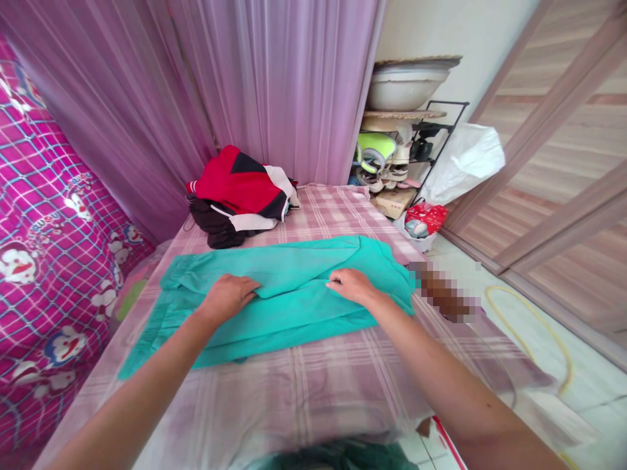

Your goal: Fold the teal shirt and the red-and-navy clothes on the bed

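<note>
A turquoise garment [289, 294] lies spread across a table covered with a pink-and-white checked cloth [313, 385]. My left hand [228, 295] rests on the garment left of its middle, fingers curled round a fold of the fabric. My right hand [350, 285] sits on the garment to the right, fingertips pinching the edge of the same fold. Both arms reach in from the near edge.
A heap of red, black and white clothes [240, 192] lies at the table's far left. Purple curtains [245, 85] hang behind. A shoe rack [401, 153] with a basin on top, a white bag [465, 160] and a wooden door [563, 163] stand at right. Patterned pink fabric [44, 248] fills the left.
</note>
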Demonstrator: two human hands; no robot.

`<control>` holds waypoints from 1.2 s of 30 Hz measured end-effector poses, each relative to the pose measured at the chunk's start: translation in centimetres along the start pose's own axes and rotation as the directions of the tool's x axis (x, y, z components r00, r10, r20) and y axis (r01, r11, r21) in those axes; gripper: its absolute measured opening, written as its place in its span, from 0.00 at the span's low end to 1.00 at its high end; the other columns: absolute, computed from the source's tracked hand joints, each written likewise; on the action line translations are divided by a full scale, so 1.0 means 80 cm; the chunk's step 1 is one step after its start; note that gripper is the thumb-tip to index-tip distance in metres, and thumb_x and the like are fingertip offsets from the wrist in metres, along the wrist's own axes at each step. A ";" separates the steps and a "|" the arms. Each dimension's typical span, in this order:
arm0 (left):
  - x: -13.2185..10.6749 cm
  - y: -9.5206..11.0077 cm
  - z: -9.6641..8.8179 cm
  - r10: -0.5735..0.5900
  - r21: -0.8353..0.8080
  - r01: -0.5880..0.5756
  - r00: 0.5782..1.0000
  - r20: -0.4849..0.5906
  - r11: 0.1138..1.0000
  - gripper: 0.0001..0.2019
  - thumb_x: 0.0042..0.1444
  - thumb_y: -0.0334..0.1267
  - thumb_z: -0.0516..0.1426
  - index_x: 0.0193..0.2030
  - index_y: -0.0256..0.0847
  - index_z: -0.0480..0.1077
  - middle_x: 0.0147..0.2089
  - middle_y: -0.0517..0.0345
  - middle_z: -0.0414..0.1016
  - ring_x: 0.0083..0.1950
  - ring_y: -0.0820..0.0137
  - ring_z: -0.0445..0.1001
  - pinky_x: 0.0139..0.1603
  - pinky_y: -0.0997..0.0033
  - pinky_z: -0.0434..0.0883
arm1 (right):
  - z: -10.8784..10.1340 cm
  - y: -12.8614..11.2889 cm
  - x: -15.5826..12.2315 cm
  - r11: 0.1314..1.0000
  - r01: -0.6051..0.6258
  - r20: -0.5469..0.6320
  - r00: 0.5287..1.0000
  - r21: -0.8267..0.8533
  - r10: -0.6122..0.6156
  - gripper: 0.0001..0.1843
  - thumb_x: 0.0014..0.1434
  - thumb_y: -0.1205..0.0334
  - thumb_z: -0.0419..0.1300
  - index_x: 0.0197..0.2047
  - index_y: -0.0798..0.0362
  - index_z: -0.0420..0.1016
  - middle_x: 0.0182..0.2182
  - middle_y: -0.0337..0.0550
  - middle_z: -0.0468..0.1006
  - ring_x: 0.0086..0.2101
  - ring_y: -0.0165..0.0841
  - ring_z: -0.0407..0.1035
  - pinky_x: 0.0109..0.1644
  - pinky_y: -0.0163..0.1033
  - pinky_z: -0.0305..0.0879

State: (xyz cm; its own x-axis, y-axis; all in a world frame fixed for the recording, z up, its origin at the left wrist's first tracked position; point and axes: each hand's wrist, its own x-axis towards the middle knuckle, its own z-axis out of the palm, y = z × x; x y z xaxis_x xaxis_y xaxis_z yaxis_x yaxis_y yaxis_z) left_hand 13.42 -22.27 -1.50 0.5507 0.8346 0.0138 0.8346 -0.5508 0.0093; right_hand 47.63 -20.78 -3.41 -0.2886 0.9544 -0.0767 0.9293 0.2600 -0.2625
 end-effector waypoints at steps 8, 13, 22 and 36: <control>0.066 -0.085 -0.046 -0.510 -0.299 0.439 0.831 -0.224 0.847 0.19 0.60 0.44 0.48 0.50 0.45 0.76 0.44 0.57 0.83 0.46 0.61 0.78 0.46 0.65 0.73 | 0.005 0.004 -0.002 1.000 0.009 -0.003 1.000 0.009 -0.009 0.13 0.65 0.54 0.57 0.40 0.47 0.82 0.39 0.41 0.84 0.39 0.35 0.75 0.37 0.34 0.59; 0.089 -0.093 -0.059 -0.450 -0.121 0.444 0.786 -0.424 0.888 0.22 0.57 0.35 0.50 0.57 0.40 0.72 0.57 0.47 0.76 0.56 0.57 0.73 0.57 0.57 0.69 | 0.004 0.002 -0.004 0.999 -0.007 0.006 1.000 0.033 0.007 0.13 0.65 0.55 0.57 0.42 0.47 0.82 0.41 0.42 0.84 0.41 0.36 0.75 0.40 0.35 0.61; 0.039 -0.012 0.002 0.018 0.058 -0.010 0.990 -0.138 0.998 0.17 0.64 0.44 0.52 0.54 0.48 0.76 0.51 0.50 0.78 0.52 0.58 0.74 0.53 0.56 0.69 | 0.009 -0.001 -0.004 1.000 0.016 -0.016 1.000 0.016 -0.016 0.13 0.66 0.57 0.56 0.44 0.47 0.81 0.44 0.42 0.83 0.44 0.37 0.75 0.44 0.36 0.63; 0.076 0.026 -0.003 -0.215 0.202 0.256 0.955 -0.205 0.945 0.15 0.62 0.36 0.51 0.50 0.43 0.77 0.52 0.42 0.76 0.55 0.51 0.71 0.53 0.49 0.65 | 0.013 -0.002 -0.003 1.000 0.000 -0.163 0.987 -0.011 -0.002 0.15 0.69 0.56 0.53 0.49 0.49 0.79 0.47 0.46 0.80 0.49 0.36 0.72 0.53 0.38 0.63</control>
State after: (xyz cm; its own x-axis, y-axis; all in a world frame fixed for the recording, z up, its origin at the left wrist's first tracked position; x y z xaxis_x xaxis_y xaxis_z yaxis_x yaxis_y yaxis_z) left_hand 18.47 -18.37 -1.18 0.3434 0.9139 0.2165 0.9331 -0.3057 -0.1896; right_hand 47.33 -21.20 -4.32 -0.2487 0.9651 0.0820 0.9317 0.2616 -0.2522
